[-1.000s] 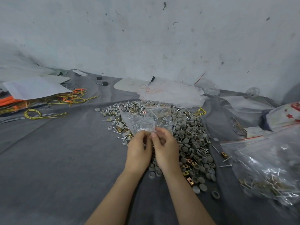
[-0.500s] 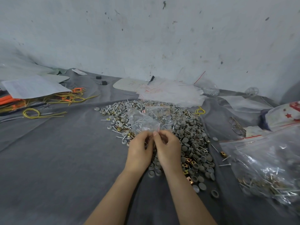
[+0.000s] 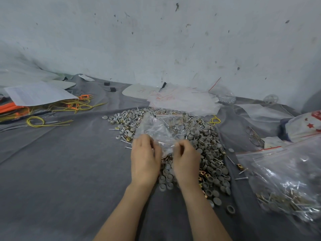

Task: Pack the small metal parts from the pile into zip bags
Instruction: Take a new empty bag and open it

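Both hands had drawn apart since the earlier frames, where their fingertips met at the near edge of the small zip bag (image 3: 156, 132). That edge was now stretched between them.

By size, the grey cloth-covered surface (image 3: 60, 171) carried everything. At its right side lay a large zip bag (image 3: 286, 185), its lower part heaped with screws, grey caps and brass-coloured clips. I judged that to be work already done. The pile (image 3: 205, 148) of the same caps, screws and clips was broad, running from behind the hands down past the right wrist, so by my reckoning most of the packing was left.

The small zip bag was held just above the left half of the pile, leaning away from the person. Screws showed through its film, though I could not tell whether they lay inside it or beneath it. A red zip strip (image 3: 169, 115) showed at the far side, and I could not tell whether it belonged to this bag or to a second one lying on the pile.

The left hand (image 3: 145, 159) had a narrow grip, its fingers curled over the near-left edge of the bag. The right hand (image 3: 186, 160) pinched the near-right edge in the same manner. The bag looked to be in the opening step, with no loose part visible in either hand.
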`<state>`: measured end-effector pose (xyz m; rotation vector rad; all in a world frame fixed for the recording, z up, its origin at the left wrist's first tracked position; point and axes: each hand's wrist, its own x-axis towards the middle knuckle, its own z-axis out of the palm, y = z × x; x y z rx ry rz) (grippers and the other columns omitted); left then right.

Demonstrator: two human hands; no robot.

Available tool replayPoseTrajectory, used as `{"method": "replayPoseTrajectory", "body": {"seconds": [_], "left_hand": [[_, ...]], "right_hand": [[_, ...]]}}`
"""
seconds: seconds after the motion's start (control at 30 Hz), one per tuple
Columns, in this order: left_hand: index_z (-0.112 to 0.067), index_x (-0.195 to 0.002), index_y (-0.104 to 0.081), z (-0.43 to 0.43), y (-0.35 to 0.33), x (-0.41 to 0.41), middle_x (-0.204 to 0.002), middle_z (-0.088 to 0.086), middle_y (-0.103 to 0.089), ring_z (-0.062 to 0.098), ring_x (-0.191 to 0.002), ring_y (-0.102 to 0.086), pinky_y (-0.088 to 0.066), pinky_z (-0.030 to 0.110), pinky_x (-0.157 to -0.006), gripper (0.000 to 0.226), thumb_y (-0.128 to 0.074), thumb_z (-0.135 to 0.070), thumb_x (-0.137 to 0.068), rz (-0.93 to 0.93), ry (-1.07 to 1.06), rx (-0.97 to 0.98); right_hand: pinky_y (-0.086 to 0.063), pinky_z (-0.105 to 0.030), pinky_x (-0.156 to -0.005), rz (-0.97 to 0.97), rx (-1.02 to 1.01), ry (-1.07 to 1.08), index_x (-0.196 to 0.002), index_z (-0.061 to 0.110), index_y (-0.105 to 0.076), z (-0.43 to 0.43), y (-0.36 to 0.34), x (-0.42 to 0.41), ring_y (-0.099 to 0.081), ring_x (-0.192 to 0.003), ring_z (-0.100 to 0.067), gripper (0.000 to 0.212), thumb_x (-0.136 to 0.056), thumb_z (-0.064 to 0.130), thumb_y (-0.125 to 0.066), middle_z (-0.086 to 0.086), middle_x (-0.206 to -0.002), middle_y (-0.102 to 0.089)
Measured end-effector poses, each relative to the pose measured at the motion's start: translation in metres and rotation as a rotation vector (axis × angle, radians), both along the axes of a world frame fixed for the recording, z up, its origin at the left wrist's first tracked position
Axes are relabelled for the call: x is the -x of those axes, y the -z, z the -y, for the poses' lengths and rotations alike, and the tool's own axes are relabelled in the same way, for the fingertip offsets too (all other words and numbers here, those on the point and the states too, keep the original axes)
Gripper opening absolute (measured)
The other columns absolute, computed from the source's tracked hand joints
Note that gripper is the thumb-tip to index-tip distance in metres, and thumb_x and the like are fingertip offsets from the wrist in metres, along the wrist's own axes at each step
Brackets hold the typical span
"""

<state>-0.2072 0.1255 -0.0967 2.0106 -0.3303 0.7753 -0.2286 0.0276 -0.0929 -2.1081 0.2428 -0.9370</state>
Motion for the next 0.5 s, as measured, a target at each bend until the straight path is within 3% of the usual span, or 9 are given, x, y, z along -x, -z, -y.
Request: {"method": "replayPoseTrajectory", "body": {"seconds": [0.13, 0.23, 0.3, 0.37, 0.43, 0.5], "left_hand": [[-0.009, -0.081, -0.050, 0.000, -0.002, 0.002, -0.079, 0.006, -0.053, 0.023, -0.074, -0.047, -0.039, 0.038, -0.066, 0.012, -0.056, -0.006, -0.091, 0.026, -0.037, 0.016], [-0.006, -0.082, -0.054, 0.000, -0.005, 0.005, -0.078, 0.008, -0.056, 0.028, -0.068, -0.052, -0.045, 0.044, -0.059, 0.010, -0.059, -0.003, -0.090, 0.095, -0.047, -0.045], [-0.004, -0.080, -0.056, -0.002, -0.005, 0.005, -0.075, 0.011, -0.056, 0.032, -0.065, -0.052, -0.045, 0.045, -0.056, 0.010, -0.060, -0.002, -0.089, 0.154, -0.049, -0.096], [-0.004, -0.079, -0.056, -0.002, -0.006, 0.007, -0.074, 0.011, -0.055, 0.030, -0.065, -0.051, -0.043, 0.043, -0.056, 0.013, -0.056, -0.009, -0.090, 0.191, -0.034, -0.123], [-0.006, -0.080, -0.056, -0.001, -0.010, 0.009, -0.075, 0.008, -0.054, 0.025, -0.066, -0.048, -0.037, 0.035, -0.060, 0.016, -0.047, -0.016, -0.090, 0.243, -0.005, -0.174], [-0.005, -0.085, -0.060, 0.001, -0.011, 0.011, -0.078, 0.007, -0.055, 0.022, -0.068, -0.047, -0.034, 0.033, -0.063, 0.014, -0.049, -0.012, -0.090, 0.309, 0.054, -0.248]], "right_hand": [[-0.036, -0.024, -0.058, 0.029, -0.035, 0.029, -0.086, 0.007, -0.056, 0.004, -0.002, 0.001, -0.052, -0.062, -0.017, 0.007, -0.093, 0.010, -0.055, -0.002, -0.072, -0.058], [-0.037, -0.013, -0.053, 0.123, -0.089, -0.020, -0.086, 0.011, -0.046, -0.005, -0.007, 0.004, -0.053, -0.057, -0.004, 0.015, -0.090, 0.008, -0.060, 0.005, -0.066, -0.054], [-0.042, -0.007, -0.059, 0.205, -0.148, -0.140, -0.085, 0.021, -0.049, -0.010, -0.009, 0.005, -0.059, -0.065, 0.001, 0.017, -0.090, 0.008, -0.060, 0.011, -0.071, -0.057], [-0.047, -0.010, -0.071, 0.165, -0.207, -0.297, -0.087, 0.032, -0.055, -0.017, -0.012, 0.007, -0.063, -0.077, 0.003, 0.019, -0.093, 0.014, -0.057, 0.014, -0.079, -0.064], [-0.047, -0.014, -0.071, 0.084, -0.296, -0.483, -0.085, 0.030, -0.059, -0.021, -0.014, 0.006, -0.062, -0.076, 0.002, 0.012, -0.095, 0.026, -0.053, 0.016, -0.078, -0.065], [-0.047, -0.017, -0.068, 0.045, -0.477, -0.627, -0.082, 0.017, -0.060, -0.020, -0.018, 0.004, -0.060, -0.073, -0.003, 0.026, -0.091, 0.039, -0.051, 0.011, -0.074, -0.063]]}}
